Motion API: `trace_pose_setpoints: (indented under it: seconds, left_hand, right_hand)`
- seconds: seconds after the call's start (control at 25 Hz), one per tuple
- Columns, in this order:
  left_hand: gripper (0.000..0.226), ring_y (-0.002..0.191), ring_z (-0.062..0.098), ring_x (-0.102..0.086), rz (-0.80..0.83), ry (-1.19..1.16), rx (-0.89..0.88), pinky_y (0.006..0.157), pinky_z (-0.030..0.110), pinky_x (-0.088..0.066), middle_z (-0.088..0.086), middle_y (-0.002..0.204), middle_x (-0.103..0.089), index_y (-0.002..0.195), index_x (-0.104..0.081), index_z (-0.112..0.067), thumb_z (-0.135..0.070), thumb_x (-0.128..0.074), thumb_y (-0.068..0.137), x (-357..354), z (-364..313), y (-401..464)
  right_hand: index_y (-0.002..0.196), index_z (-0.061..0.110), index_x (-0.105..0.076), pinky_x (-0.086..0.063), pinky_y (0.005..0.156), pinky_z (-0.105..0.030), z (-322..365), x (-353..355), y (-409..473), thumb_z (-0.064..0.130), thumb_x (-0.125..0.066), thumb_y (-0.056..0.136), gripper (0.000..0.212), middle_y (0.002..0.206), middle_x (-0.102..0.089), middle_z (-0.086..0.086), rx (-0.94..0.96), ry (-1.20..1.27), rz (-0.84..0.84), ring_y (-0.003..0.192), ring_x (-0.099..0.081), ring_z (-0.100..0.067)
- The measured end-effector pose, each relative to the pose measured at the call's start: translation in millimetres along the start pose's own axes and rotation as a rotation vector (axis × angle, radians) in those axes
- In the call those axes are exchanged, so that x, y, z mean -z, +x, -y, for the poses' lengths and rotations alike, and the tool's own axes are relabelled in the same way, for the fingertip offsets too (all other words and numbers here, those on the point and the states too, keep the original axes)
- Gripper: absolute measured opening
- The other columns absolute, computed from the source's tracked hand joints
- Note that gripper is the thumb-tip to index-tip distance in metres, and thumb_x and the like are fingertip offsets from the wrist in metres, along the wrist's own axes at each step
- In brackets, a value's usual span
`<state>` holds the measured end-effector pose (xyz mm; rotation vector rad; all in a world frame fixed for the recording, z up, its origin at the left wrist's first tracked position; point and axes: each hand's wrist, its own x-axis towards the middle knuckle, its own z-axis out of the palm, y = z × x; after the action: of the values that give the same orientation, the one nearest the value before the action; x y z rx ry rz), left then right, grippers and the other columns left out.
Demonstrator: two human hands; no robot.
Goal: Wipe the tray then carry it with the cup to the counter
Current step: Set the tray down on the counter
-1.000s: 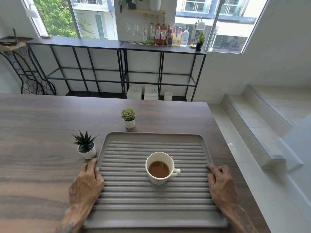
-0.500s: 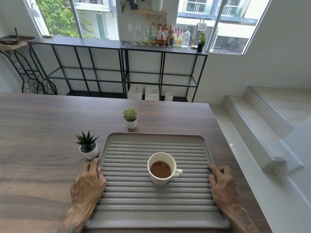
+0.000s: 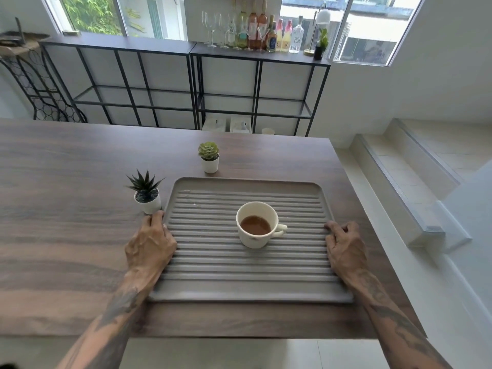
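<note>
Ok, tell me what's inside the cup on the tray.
The cup holds brown liquid, roughly half full, with bare white wall above it. The liquid is opaque, so the bottom of the cup and anything sunk there cannot be seen.

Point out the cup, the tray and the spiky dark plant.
cup (image 3: 257, 225): head view, on the brown drink inside it.
tray (image 3: 213, 265): head view, on a bare ridged stretch left of centre.
spiky dark plant (image 3: 145, 183): head view, on its leaves above the white pot.
</note>
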<state>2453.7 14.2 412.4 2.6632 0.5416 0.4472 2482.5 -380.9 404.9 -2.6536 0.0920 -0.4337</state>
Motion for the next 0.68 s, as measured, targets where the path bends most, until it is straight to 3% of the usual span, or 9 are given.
trace_pose_setpoints:
  seconds: [0.12,0.4,0.52,0.68]
  left_hand:
    - [0.034,0.095,0.048,-0.065,-0.003,0.019,-0.025,0.075,0.051,-0.052,0.021,0.119,-0.062,0.126,-0.054,-0.014,-0.017,-0.049,0.092,-2.2,3.1,-0.8]
    - [0.034,0.094,0.048,-0.065,0.009,0.028,-0.047,0.075,0.051,-0.051,0.022,0.118,-0.06,0.126,-0.053,-0.012,-0.017,-0.047,0.094,-1.2,4.0,-1.9]
    - [0.034,0.094,0.047,-0.065,0.005,0.029,-0.054,0.075,0.051,-0.051,0.022,0.118,-0.061,0.127,-0.053,-0.012,-0.016,-0.047,0.094,-0.2,4.5,-2.3]
    - [0.035,0.094,0.048,-0.065,-0.003,0.035,-0.042,0.074,0.052,-0.052,0.021,0.121,-0.061,0.128,-0.054,-0.012,-0.016,-0.048,0.093,-1.5,4.6,-2.6]
  right_hand:
    - [0.115,0.006,-0.067,-0.05,0.07,-0.036,0.9,1.0,-0.4,0.006,-0.059,0.088,0.029,0.091,-0.04,-0.008,-0.001,-0.019,0.005,0.066,-0.047,-0.024]
    - [0.115,0.009,-0.067,-0.051,0.074,-0.038,4.2,3.8,-2.6,0.01,-0.057,0.089,0.028,0.097,-0.049,-0.016,-0.026,-0.054,0.02,0.075,-0.059,-0.035]
    - [0.115,0.01,-0.066,-0.051,0.075,-0.038,4.7,2.2,-2.3,0.011,-0.057,0.089,0.028,0.094,-0.043,-0.01,-0.035,-0.049,0.037,0.074,-0.058,-0.035]
    - [0.119,0.01,-0.064,-0.055,0.075,-0.041,1.6,1.4,-2.4,0.012,-0.055,0.09,0.03,0.101,-0.048,-0.015,-0.046,-0.034,0.052,0.074,-0.059,-0.035]
